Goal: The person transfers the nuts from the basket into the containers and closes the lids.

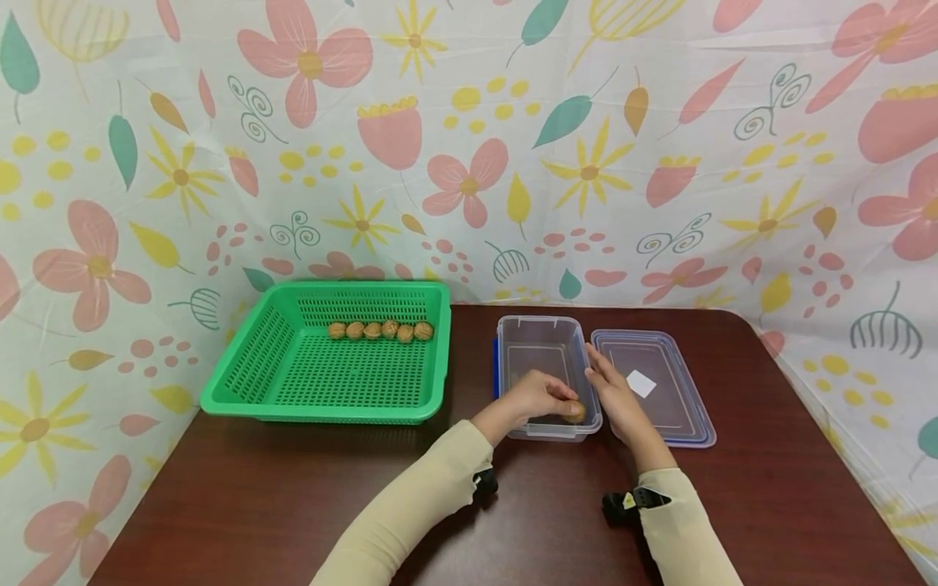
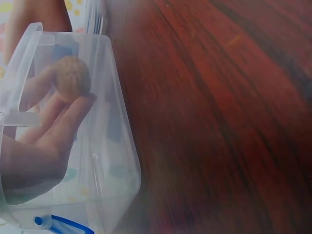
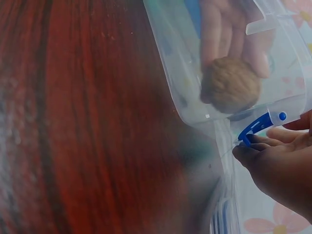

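A clear plastic box (image 1: 541, 338) with blue side latches stands on the table. Inside its near right corner, my left hand (image 1: 533, 396) pinches a walnut (image 1: 576, 413) between thumb and fingers. Through the box wall the same walnut (image 2: 74, 78) shows low down in the left wrist view. Against the outside of the right wall lies my right hand (image 1: 619, 404), its fingers extended along the rim. The right wrist view puts this hand's fingertips beside a blue latch (image 3: 261, 126) that hangs down.
A green plastic basket (image 1: 242, 399) stands on the left, with several walnuts (image 1: 373, 330) in a row along its back. The box's clear lid (image 1: 674, 415), bearing a white label (image 1: 641, 383), lies flat to the right. A patterned cloth (image 1: 469, 98) hangs behind the brown table (image 1: 293, 496).
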`<state>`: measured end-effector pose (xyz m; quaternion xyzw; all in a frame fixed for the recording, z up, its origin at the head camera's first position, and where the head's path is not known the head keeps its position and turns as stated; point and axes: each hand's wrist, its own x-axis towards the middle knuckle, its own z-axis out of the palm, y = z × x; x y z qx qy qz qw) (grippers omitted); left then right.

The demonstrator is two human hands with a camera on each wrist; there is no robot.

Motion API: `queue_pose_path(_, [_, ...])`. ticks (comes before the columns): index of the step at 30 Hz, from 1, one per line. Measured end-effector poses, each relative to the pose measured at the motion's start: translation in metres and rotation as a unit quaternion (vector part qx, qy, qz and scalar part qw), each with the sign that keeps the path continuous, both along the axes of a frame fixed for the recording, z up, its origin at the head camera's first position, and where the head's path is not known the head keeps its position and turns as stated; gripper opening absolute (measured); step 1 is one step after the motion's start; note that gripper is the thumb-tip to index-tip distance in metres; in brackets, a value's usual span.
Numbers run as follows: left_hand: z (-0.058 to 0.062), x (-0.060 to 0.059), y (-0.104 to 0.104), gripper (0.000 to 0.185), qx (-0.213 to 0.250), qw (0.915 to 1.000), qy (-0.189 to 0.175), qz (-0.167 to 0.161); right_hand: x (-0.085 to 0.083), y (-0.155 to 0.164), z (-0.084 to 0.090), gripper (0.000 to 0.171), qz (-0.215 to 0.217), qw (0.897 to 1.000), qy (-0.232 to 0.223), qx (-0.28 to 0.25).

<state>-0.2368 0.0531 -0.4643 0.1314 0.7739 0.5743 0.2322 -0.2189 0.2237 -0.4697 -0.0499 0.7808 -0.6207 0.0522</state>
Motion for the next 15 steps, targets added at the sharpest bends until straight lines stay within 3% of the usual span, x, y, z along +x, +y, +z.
queue_pose_path(8, [-0.0064,-0.0008,0.0016,0.022,-0.023,0.9996,0.005,-0.017,0.0004,0.0012,-0.0012,0.054,0.004,1.0,-0.001,0.002])
queue_pose_path(15, [-0.0059,0.0003,0.0036,0.024,-0.043,0.9991,0.005,0.001,0.0013,0.0016,-0.0025,0.054,0.006,1.0,-0.006,0.008])
